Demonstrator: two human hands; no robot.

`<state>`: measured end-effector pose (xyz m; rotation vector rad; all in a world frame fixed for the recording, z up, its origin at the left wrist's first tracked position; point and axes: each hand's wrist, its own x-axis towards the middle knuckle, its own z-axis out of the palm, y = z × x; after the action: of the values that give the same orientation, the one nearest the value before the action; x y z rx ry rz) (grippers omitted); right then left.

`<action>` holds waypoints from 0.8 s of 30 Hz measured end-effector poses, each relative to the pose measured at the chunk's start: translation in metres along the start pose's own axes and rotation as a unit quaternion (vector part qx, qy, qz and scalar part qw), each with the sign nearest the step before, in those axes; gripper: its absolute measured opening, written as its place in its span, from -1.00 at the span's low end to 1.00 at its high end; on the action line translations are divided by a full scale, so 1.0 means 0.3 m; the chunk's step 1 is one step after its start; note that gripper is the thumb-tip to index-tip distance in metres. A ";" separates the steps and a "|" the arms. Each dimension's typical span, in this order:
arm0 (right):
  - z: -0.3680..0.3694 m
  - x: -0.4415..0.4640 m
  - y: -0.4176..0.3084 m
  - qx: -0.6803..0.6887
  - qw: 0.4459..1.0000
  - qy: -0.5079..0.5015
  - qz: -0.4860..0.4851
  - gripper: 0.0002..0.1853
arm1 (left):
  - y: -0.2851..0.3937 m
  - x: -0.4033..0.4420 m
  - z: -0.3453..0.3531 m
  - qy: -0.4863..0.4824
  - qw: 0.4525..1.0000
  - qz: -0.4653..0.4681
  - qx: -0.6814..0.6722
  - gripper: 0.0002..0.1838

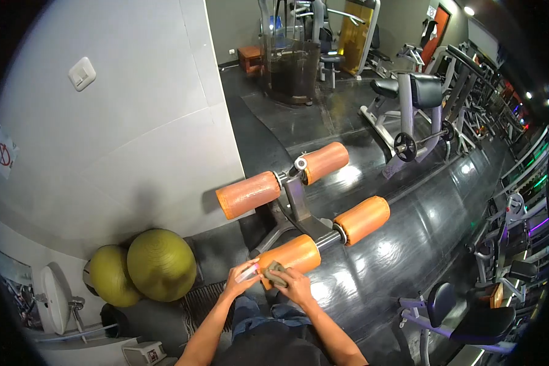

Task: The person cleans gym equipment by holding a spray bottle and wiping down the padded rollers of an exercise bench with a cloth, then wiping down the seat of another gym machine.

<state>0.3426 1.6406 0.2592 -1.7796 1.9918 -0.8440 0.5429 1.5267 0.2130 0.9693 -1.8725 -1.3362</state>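
Right hand has its fingers bunched around a greenish cloth on the nearest orange roller pad; left hand grips a pale thing, maybe a bottle. Can't tell how much the cloth's covered. Other three pads have no hand on them.

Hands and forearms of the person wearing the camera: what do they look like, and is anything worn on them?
The left hand and right hand are ungloved. Both forearms are bare up to the picture's edge, with no sleeve, watch or bracelet visible. Rings are too small to tell. Nearby, a dark top and blue jeans show.
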 end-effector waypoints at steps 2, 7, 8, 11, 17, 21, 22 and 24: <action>-0.026 0.008 0.077 0.005 0.994 0.097 -0.054 -0.45 | 0.028 -0.011 0.007 0.000 0.999 -0.030 0.034 -0.48; -0.163 0.002 0.201 0.028 0.977 0.174 0.117 -0.56 | 0.046 -0.010 0.030 0.010 0.992 -0.079 0.101 -0.42; -0.167 -0.004 0.215 0.020 0.967 0.200 0.159 -0.56 | 0.040 -0.009 0.029 0.016 0.992 -0.077 0.094 -0.44; -0.131 -0.011 0.197 0.007 0.953 0.239 0.184 -0.54 | 0.042 0.012 0.020 0.011 0.990 -0.106 0.089 -0.50; 0.022 -0.010 0.005 0.021 0.990 0.122 0.071 -0.39 | -0.047 0.081 -0.014 -0.050 0.965 -0.256 0.005 -0.49; 0.040 -0.021 -0.081 0.032 0.999 -0.008 0.035 -0.42 | -0.028 0.110 -0.035 -0.059 0.960 -0.267 -0.056 -0.45; 0.031 -0.025 -0.074 0.028 1.000 0.008 0.008 -0.45 | -0.037 0.115 -0.035 -0.062 0.956 -0.281 -0.047 -0.41; 0.008 -0.028 -0.031 0.021 0.999 0.024 -0.017 -0.47 | -0.056 0.121 -0.034 -0.066 0.952 -0.296 -0.039 -0.37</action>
<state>0.3525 1.6481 0.2621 -1.7910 1.9624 -0.9412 0.5355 1.4873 0.2027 1.5058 -1.6638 -1.8393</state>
